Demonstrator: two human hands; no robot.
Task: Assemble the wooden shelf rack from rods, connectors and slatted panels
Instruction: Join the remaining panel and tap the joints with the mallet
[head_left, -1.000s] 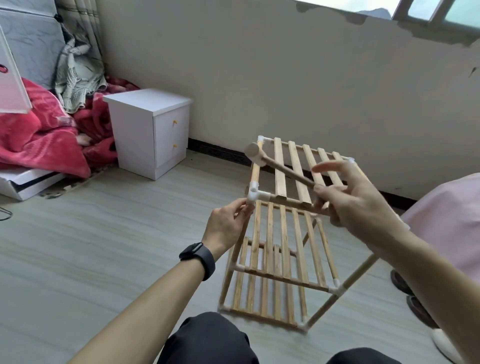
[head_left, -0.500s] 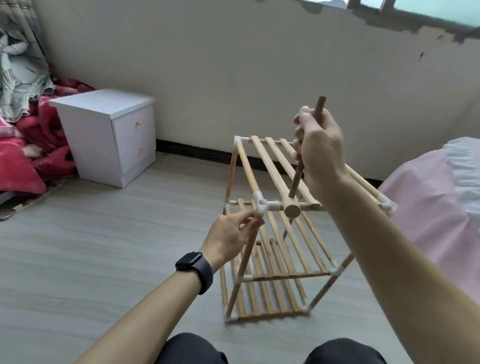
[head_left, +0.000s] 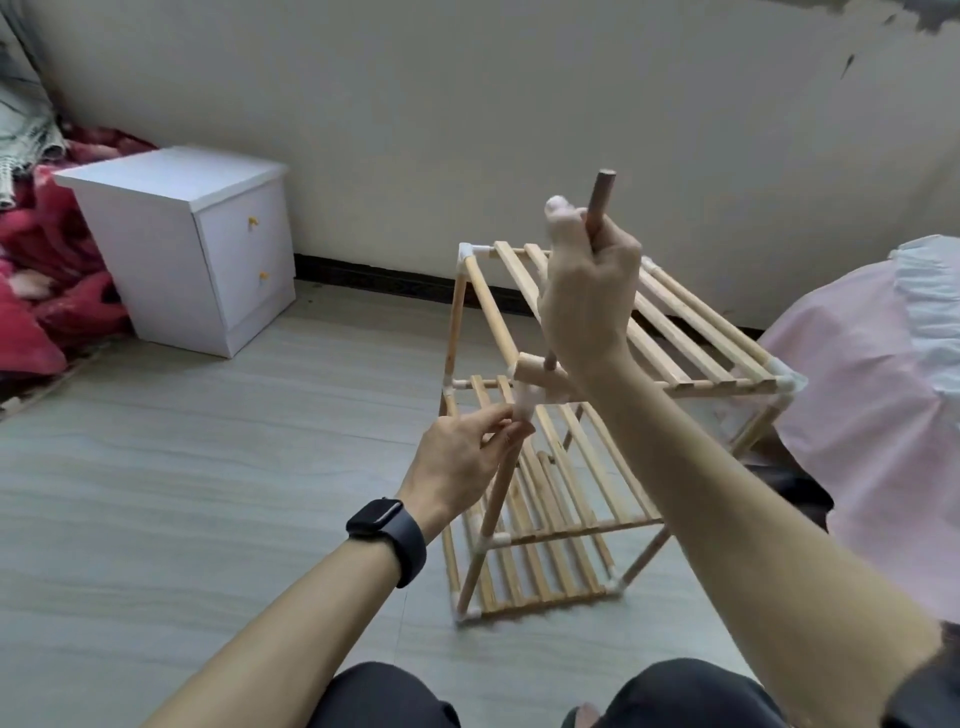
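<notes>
A wooden shelf rack (head_left: 566, 483) with three slatted panels and white corner connectors stands on the floor in front of my knees. My right hand (head_left: 589, 296) grips the handle of a small wooden mallet (head_left: 540, 376), handle up, with its head down on the rack's near left top corner. My left hand (head_left: 462, 460) pinches the upright rod just below the white connector (head_left: 527, 402) at that corner. The mallet head lies right over this connector; whether they touch is unclear.
A white two-drawer nightstand (head_left: 192, 244) stands at the left against the wall. Red blankets (head_left: 47, 291) pile up at the far left. A pink bed cover (head_left: 878, 405) fills the right side, close to the rack. Grey plank floor spreads to the left.
My right hand has swung the mallet from lying sideways over the rack to handle-up, head down onto the near left top corner. My left hand stays on the rod. The view shifted right.
</notes>
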